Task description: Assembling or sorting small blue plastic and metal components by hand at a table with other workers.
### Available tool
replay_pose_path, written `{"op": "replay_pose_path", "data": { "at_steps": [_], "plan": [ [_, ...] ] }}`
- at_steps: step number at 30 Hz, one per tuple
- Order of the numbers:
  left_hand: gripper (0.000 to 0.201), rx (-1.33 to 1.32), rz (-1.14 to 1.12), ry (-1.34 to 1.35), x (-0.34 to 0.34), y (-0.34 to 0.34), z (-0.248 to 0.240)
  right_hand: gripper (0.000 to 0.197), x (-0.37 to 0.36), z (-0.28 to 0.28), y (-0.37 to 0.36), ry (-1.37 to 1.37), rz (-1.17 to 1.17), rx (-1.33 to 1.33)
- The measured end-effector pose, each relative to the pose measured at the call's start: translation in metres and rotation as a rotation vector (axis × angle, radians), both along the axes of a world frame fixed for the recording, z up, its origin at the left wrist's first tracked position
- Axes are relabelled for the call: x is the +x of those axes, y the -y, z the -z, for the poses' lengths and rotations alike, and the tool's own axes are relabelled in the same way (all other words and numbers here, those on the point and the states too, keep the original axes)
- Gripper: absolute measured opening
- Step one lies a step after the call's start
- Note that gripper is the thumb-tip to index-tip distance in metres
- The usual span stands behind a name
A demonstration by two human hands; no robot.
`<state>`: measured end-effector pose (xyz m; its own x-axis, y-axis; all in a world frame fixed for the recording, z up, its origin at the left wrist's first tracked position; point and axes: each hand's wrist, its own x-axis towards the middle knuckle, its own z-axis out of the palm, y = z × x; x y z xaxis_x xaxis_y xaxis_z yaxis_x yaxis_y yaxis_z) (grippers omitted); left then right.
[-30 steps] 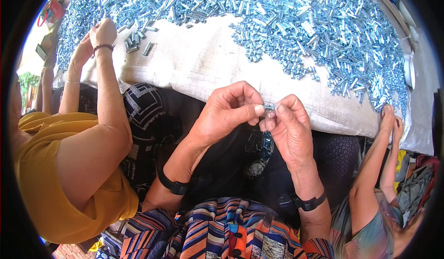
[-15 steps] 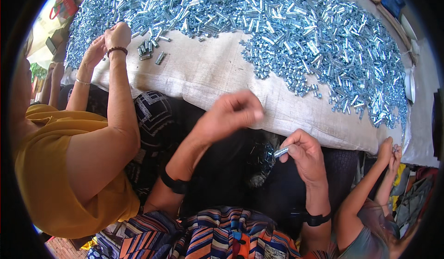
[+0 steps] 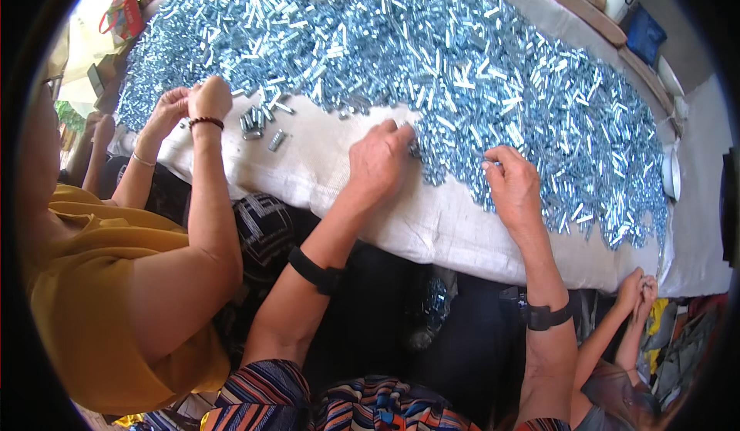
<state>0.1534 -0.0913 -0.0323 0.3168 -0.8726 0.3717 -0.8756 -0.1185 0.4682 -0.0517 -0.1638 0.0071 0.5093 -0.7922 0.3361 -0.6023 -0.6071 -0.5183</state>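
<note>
Evidently both hands are at the near edge of a wide, thin-spread heap of small, shiny, blue-silver metal pieces [image 3: 455, 69] on a pale cloth [image 3: 308, 142]. The left hand [image 3: 379, 160] is palm down with fingers curled, its tips among the pieces just left of where the heap bulges nearer; they are partly hidden, so I cannot tell whether it has hold of one. Further right, the right hand [image 3: 514, 187] is half closed over the heap, thumb and forefinger bent close together; whether a piece sits between them I cannot tell. A few loose cylinders [image 3: 276, 140] lie on the cloth to the left, near the hands of a co-worker in a mustard top [image 3: 146, 277]. At far right, another co-worker's hands [image 3: 638, 288] meet beside the cloth's near edge.
</note>
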Motion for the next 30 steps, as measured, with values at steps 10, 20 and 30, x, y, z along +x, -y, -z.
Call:
{"op": "replay_pose_path", "data": {
  "at_steps": [10,20,30],
  "plan": [
    [0.012,0.034,-0.075,-0.033,0.006,0.014,0.002,0.01,0.028,0.007,0.018,-0.269,0.013,-0.316],
    [0.022,-0.067,0.097,-0.675,0.003,-0.024,-0.005,0.01,0.014,0.006,-0.007,0.005,-0.018,-0.236],
    [0.012,0.046,0.369,-1.582,-0.037,-0.079,-0.021,0.009,-0.025,0.001,-0.082,0.741,-0.1,0.835]
  ]
}}
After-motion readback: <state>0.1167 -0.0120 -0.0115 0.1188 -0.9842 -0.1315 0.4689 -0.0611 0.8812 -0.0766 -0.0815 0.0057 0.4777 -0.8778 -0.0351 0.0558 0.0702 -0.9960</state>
